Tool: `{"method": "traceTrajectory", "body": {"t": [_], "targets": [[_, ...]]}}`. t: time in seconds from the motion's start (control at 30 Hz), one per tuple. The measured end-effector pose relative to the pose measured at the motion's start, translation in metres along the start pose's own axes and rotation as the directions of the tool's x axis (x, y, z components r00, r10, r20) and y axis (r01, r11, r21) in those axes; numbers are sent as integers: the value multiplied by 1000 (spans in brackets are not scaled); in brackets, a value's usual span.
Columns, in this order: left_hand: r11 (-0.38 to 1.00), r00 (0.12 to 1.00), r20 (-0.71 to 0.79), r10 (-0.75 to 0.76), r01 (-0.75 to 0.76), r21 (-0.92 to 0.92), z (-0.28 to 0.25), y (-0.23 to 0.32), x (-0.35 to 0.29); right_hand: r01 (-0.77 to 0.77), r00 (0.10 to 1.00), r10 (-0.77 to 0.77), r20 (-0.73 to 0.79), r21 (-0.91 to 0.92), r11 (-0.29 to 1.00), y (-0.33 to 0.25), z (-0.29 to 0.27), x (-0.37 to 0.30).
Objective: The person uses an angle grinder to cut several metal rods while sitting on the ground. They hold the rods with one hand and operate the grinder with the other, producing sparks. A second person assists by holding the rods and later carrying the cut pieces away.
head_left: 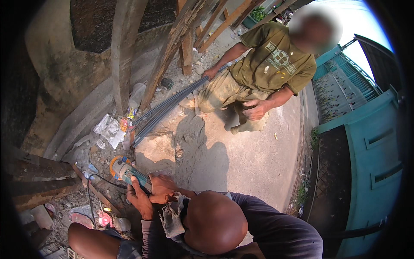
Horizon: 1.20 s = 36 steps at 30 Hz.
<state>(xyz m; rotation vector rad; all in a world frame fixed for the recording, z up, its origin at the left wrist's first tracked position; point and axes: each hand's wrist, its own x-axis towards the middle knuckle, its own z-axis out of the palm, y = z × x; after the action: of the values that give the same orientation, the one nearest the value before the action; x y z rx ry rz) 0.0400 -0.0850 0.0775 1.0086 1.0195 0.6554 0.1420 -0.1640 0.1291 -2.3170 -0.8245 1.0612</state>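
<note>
An angle grinder (128, 172) with a teal body and an orange guard is in my hands, low over the rubble at the left. The fingers of my left hand (140, 200) close around its rear body, thumb along the top. My right hand (162, 188) grips the back end beside it, partly behind my bent knee. Just beyond the grinder's head lie the near ends of a bundle of thin steel rods (161, 113). Another person's hand (211, 72) holds the bundle farther up. Whether the disc is spinning cannot be made out.
A black cord (89, 190) runs from the grinder across the debris. Wooden props (122, 56) lean by the wall at the left. Crumpled paper (110, 129) lies near the rod ends. The other person (269, 64) crouches opposite me; a teal gate (373, 142) stands at the right.
</note>
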Motion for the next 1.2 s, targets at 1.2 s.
{"method": "traceTrajectory", "body": {"t": [1.2], "targets": [[969, 1000, -17, 26, -21, 245, 17, 6, 19, -90, 991, 68, -112, -196, 977, -5, 0, 3]]}}
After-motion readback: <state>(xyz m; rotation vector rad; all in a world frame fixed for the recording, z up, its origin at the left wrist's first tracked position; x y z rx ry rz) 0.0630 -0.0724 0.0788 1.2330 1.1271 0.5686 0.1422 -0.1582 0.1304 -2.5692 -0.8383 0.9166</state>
